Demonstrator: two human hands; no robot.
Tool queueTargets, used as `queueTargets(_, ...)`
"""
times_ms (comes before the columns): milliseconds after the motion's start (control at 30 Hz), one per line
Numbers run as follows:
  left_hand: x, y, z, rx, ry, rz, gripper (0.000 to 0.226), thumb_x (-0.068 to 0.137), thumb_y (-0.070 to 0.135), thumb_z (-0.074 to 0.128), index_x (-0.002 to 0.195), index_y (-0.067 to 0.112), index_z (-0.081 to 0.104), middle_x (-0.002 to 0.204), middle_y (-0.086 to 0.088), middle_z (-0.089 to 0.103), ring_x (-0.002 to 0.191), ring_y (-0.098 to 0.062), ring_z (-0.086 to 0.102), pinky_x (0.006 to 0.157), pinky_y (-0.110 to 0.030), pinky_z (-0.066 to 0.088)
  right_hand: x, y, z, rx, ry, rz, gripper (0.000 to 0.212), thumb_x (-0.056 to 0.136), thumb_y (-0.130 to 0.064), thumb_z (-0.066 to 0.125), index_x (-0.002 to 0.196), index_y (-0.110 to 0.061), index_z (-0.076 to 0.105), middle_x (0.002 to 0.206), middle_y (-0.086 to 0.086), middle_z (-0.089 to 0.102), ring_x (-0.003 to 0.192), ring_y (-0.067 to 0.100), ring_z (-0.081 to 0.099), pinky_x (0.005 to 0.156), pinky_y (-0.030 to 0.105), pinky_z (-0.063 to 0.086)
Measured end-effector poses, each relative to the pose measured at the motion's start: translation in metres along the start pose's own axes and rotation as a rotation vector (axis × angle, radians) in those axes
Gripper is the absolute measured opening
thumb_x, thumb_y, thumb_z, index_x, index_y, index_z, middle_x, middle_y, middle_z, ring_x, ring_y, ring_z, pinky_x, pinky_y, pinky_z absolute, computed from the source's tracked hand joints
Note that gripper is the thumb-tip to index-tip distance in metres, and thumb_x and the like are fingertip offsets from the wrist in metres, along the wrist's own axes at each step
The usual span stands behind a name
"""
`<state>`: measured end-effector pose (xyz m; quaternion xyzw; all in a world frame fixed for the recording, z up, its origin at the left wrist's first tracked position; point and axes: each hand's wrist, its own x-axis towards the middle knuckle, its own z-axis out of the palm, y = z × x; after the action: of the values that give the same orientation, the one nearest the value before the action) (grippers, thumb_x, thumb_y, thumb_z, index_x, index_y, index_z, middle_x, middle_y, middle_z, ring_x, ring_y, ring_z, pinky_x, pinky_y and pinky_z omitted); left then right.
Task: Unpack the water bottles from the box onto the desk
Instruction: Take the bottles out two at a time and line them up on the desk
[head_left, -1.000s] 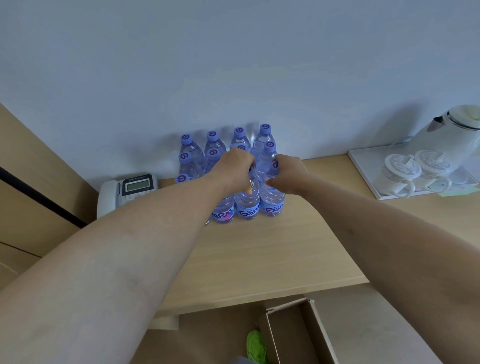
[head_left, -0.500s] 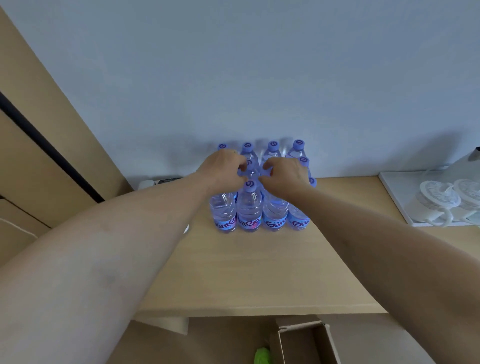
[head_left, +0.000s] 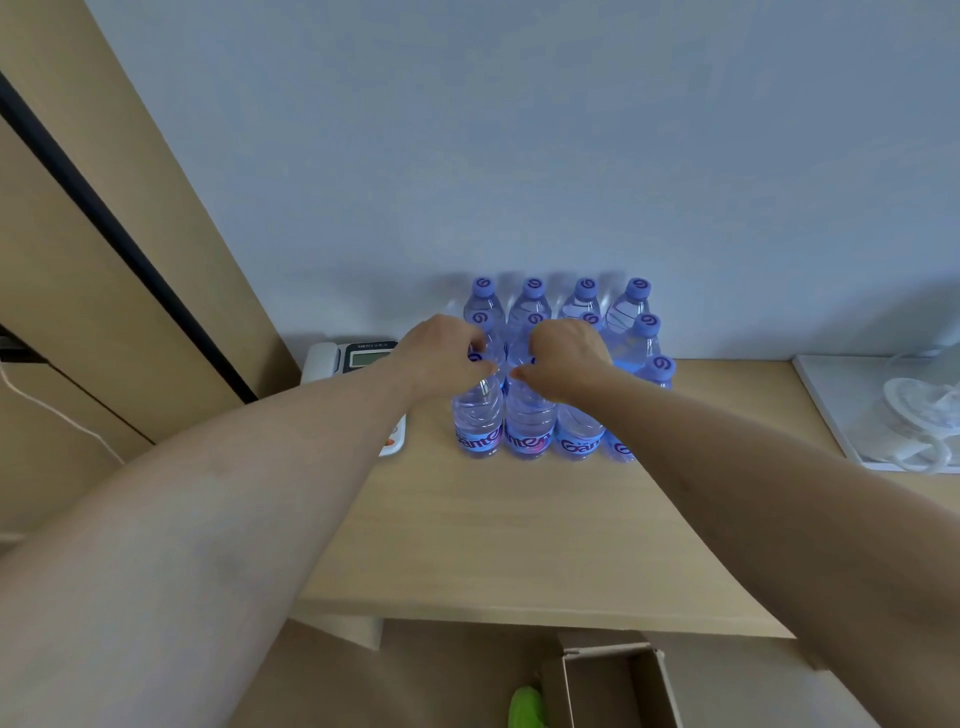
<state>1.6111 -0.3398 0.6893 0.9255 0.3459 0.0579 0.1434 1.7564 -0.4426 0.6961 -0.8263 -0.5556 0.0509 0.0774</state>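
Since the earlier frame the view is shifted left and the phone (head_left: 358, 358) is revealed, while the left hand (head_left: 447, 358) and right hand (head_left: 566, 361) are curled over front-row bottles (head_left: 530, 421), whose grip cannot be told; full, heavy, slick bottles are best held by the neck.

Dim, bluish, soft light; wide-angle warping at edges, slight blur.

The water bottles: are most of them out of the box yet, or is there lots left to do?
Most look out: a block of water bottles stands upright in rows on the desk by the wall. In hand: the left hand and right hand sit on the tops of front-row bottles, apparently setting them down. The box on the floor shows no bottles in its visible part, so little seems left.
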Motion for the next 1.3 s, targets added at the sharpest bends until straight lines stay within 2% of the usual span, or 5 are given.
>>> queueTargets(133,0.0,-0.001,0.001,-0.008,-0.023,-0.012,0.025,0.081,0.043,0.063,0.074,0.02,0.062,0.071,0.001,0.059,0.067,-0.02,0.056,0.055,-0.027,0.038,0.001,-0.003,0.001,-0.031,-0.044,-0.035,0.045,0.08,-0.029,0.07,0.055,-0.014,0.035,0.057,0.002,0.038,0.068,0.027,0.046,0.046,0.027,0.028)
queueTargets(300,0.0,-0.001,0.0,-0.02,-0.068,-0.002,0.02,0.071,0.042,0.069,0.068,0.03,0.053,0.07,0.008,0.054,0.066,-0.017,0.054,0.055,-0.025,0.037,0.0,0.001,-0.002,-0.01,-0.066,0.019,0.044,0.079,-0.046,0.07,0.059,-0.017,0.044,0.066,0.0,0.046,0.058,0.018,0.046,0.047,0.026,0.031)
queueTargets(500,-0.002,-0.004,0.004,-0.003,-0.094,0.019,0.019,0.067,0.026,0.07,0.069,0.02,0.052,0.067,0.002,0.054,0.067,-0.025,0.054,0.057,-0.03,0.043,0.004,-0.005,-0.001,-0.034,-0.146,0.012,0.037,0.079,-0.013,0.067,0.055,-0.012,0.039,0.06,0.004,0.042,0.062,0.025,0.049,0.044,0.024,0.029)
queueTargets(633,-0.002,-0.004,0.006,-0.001,-0.084,0.015,0.022,0.068,0.027,0.07,0.067,0.02,0.049,0.067,0.003,0.053,0.067,-0.025,0.054,0.055,-0.027,0.039,0.003,-0.002,-0.002,-0.032,-0.17,-0.03,0.006,0.08,-0.007,0.057,0.078,-0.006,0.062,0.077,0.01,0.056,0.082,0.032,0.058,0.056,0.028,0.04)
queueTargets(1300,-0.005,0.0,0.009,0.029,-0.027,-0.032,0.028,0.07,0.033,0.075,0.079,0.015,0.056,0.082,-0.006,0.061,0.076,-0.028,0.059,0.067,-0.034,0.051,0.003,0.006,0.002,0.037,-0.129,-0.057,0.032,0.084,-0.017,0.062,0.115,-0.018,0.066,0.106,0.008,0.063,0.1,0.027,0.059,0.065,0.029,0.042)
